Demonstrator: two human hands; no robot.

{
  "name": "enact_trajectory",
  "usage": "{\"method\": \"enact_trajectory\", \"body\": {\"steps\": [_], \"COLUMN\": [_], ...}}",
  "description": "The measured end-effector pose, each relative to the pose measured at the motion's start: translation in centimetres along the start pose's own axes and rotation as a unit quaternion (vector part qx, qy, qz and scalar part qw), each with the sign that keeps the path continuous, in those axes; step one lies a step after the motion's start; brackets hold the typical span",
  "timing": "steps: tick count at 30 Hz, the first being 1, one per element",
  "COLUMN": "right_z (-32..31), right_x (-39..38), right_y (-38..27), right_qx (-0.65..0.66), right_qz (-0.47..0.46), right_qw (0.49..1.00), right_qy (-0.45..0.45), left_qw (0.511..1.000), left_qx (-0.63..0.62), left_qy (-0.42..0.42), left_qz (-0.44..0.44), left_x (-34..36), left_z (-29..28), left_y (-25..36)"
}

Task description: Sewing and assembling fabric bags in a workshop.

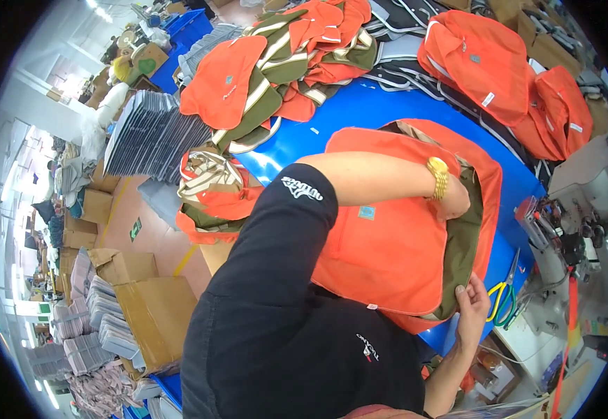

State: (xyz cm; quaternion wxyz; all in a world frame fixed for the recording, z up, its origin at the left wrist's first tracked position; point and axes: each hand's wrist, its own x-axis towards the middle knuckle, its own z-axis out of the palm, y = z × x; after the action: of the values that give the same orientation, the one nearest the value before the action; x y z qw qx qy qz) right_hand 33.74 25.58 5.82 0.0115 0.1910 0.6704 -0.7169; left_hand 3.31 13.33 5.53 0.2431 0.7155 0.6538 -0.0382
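An orange fabric bag [381,258] with an olive lining [461,251] lies on the blue worktable [514,230], its front panel bearing a small pale label. Across it stretches my left arm, with a gold watch. My left hand [449,202] is at the bag's upper right opening, its fingers hidden in the fold. Lower down, my right hand [470,304] grips the olive edge between thumb and fingers. Yellow-and-teal scissors [504,297] lie beside it on the right.
Piles of orange and olive bag pieces [227,84] and more orange bags [475,56] cover the back. At right stands a machine [562,230] with cables. Stacked dark panels [147,133] and cardboard boxes [150,321] are at left, beside a tiled floor [129,209].
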Motion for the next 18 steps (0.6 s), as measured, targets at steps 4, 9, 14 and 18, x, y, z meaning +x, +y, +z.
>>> {"method": "enact_trajectory", "body": {"steps": [4, 9, 14, 18], "right_z": [0.4, 2.6, 2.9, 3.3], "right_x": [1.0, 2.2, 1.3, 0.6], "right_y": [-0.1, -0.8, -0.3, -0.2], "right_qx": [0.007, 0.037, 0.065, 0.125], "right_qz": [-0.027, -0.035, -0.088, -0.105], "right_qw": [1.0, 0.998, 0.994, 0.986], "right_qy": [0.016, 0.034, 0.009, 0.017], "left_qw": [0.978, 0.911, 0.944, 0.967], "left_qx": [-0.202, -0.408, -0.17, -0.138], "left_qy": [0.034, 0.052, 0.209, 0.157], "left_qz": [0.027, 0.029, 0.19, 0.146], "left_x": [-4.1, -7.1, -0.8, 2.2], "left_z": [-4.3, -8.3, -4.4, -3.8], "left_y": [1.2, 3.2, 3.0, 3.1]}}
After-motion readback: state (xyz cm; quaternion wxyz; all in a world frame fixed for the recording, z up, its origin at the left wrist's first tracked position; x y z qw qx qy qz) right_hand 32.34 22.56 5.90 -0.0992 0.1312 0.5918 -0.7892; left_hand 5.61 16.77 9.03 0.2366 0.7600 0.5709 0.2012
